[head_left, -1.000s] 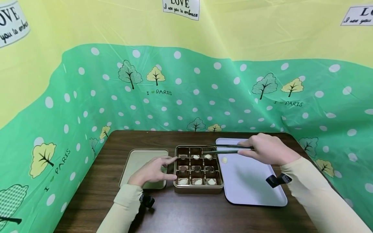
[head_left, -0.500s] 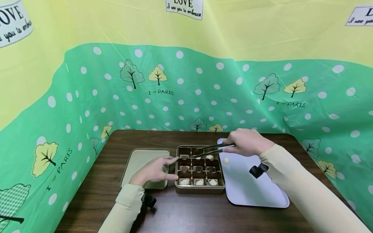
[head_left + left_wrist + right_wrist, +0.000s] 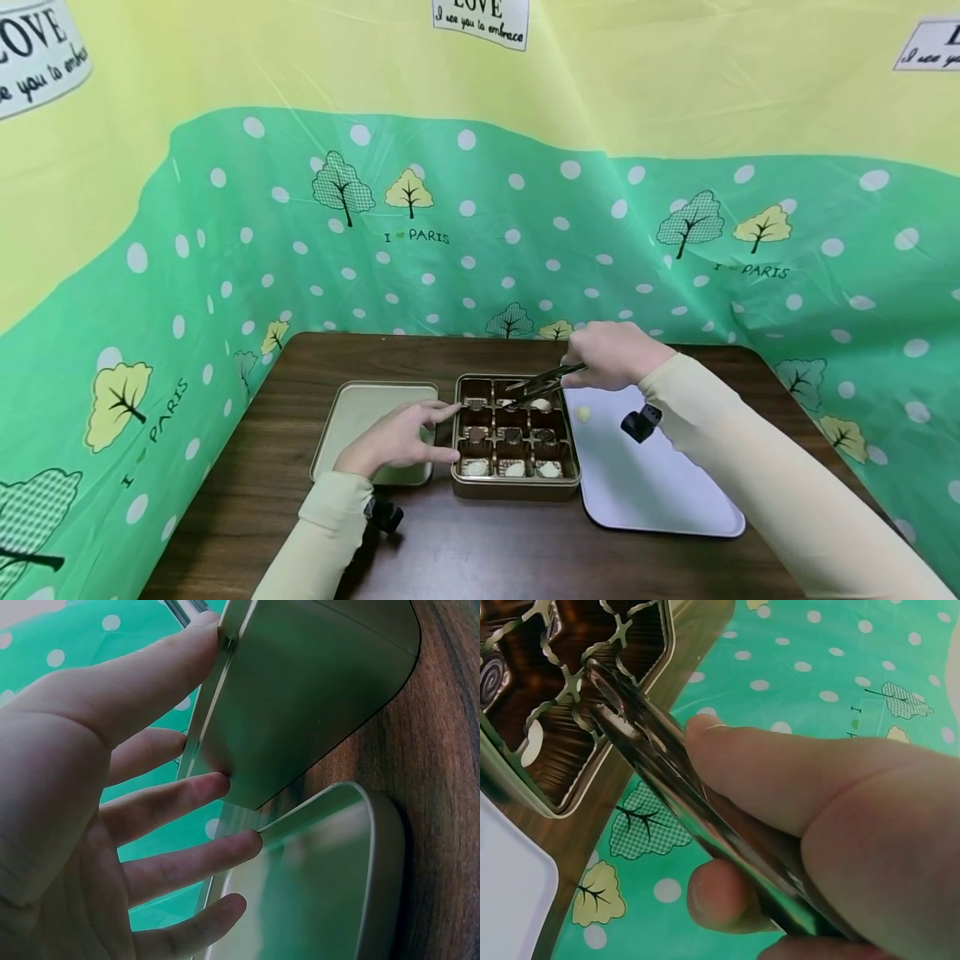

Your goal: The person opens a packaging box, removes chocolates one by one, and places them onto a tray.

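A rectangular tin [image 3: 513, 492] with a brown plastic divided liner sits mid-table. Its front row holds white chocolates [image 3: 513, 469], the middle row dark ones [image 3: 512, 435]. My right hand [image 3: 618, 357] grips metal tongs [image 3: 543, 385] that slant down to the left, their tips in the back middle compartment, partly covering a white chocolate there. Another white chocolate [image 3: 540, 404] lies in the back right compartment. At the tin's left side, my left hand [image 3: 401, 435] has its fingers extended. In the left wrist view, thumb and fingertips meet the tin's rim [image 3: 217, 682].
A pale gold lid [image 3: 360, 408] lies left of the tin, partly under my left hand. Right of the tin stands a lavender tray [image 3: 660, 492] with a small cream-coloured piece [image 3: 583, 414] near its left edge. A patterned cloth [image 3: 420, 283] hangs behind the table.
My right hand has moved left with the tongs, which now tilt more steeply. Their tips went from the back right compartment to the back middle one. The left hand stays at the tin.
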Demonstrator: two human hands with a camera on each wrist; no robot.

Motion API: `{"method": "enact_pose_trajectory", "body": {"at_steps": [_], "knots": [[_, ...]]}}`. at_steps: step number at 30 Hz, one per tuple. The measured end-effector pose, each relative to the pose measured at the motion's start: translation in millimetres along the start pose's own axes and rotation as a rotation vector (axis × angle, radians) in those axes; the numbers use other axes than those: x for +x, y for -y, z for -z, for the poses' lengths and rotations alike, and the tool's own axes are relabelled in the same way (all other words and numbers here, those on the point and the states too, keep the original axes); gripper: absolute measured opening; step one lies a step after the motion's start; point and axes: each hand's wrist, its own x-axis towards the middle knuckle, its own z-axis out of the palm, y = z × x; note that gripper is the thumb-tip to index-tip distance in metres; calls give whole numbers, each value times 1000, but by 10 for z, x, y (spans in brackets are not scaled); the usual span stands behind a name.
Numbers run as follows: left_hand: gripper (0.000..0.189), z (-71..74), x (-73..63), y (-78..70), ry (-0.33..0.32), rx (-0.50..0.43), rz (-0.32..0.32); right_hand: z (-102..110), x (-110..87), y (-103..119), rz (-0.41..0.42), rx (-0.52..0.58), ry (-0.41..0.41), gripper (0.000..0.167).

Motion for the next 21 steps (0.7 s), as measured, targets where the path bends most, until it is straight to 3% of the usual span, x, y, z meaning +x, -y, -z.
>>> {"method": "enact_pose_trajectory", "body": {"at_steps": [4, 8, 10, 17, 21], "knots": [[87, -5, 0, 1, 2, -9, -1, 26, 42, 23, 11, -10, 16, 20], [86, -4, 3, 2, -1, -13, -1, 64, 93, 66, 19, -14, 44, 47], [86, 0, 3, 1, -2, -13, 1, 78, 116, 95, 16, -27, 56, 53], [86, 2, 4, -3, 0, -16, 5, 62, 183, 176, 3, -84, 86, 21], [86, -3, 0, -5, 2, -13, 12, 31, 187, 174, -5, -73, 91, 18]]}}
